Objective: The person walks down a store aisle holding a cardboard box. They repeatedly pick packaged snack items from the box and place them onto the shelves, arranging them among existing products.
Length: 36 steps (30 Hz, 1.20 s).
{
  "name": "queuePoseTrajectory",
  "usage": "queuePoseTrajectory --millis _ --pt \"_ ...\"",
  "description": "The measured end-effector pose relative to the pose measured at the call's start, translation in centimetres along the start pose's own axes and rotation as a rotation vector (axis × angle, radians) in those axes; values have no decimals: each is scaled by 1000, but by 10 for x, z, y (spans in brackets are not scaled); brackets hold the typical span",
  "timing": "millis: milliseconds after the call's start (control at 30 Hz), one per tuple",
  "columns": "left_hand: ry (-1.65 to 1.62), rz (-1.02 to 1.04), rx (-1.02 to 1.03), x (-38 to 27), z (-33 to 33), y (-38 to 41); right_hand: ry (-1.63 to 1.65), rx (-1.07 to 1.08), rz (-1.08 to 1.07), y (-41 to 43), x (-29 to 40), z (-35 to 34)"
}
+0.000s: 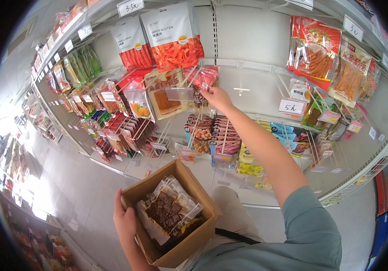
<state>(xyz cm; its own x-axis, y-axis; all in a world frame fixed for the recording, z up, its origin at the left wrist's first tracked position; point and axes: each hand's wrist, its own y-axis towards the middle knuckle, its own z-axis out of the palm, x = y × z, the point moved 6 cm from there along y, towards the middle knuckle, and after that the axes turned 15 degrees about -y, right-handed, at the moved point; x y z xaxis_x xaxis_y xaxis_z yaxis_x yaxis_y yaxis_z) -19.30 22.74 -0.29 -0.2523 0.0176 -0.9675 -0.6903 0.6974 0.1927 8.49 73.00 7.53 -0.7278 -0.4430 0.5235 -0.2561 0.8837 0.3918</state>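
Observation:
My left hand (125, 214) grips the left wall of an open cardboard box (199, 193), which is held tilted in front of my body. Inside it lie clear plastic packets, with a vacuum-packed dark brown snack (166, 211) on top. My right arm reaches up to the shelf rack. There my right hand (218, 99) has its fingers closed at the lower edge of a small red snack packet (206, 76); the fingertips are partly hidden. Just below those fingers hangs a dark-coloured packet (199, 98). A large tan snack bag (166, 98) hangs to their left.
Red and white spicy gluten bags (172, 37) hang above. A metal display hook (241, 89) projects right of my hand. Pink snack packets (226, 135) and a yellow packet (249, 162) hang lower. Red snack bags (317, 50) hang at right. Grey floor (92, 189) extends left.

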Motion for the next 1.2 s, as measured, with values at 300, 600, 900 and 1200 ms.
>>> queuePoseTrajectory --millis 300,600,900,1200 --pt "68 -34 -9 -17 3 -7 -128 -137 -295 -30 33 -8" --pt "125 3 -29 -10 1 -3 1040 403 92 -131 83 -25" --pt "120 -75 -3 -18 7 -4 406 239 -1111 -247 174 -84" --pt "53 -51 14 -22 12 -4 -265 483 -1720 -370 211 -7"
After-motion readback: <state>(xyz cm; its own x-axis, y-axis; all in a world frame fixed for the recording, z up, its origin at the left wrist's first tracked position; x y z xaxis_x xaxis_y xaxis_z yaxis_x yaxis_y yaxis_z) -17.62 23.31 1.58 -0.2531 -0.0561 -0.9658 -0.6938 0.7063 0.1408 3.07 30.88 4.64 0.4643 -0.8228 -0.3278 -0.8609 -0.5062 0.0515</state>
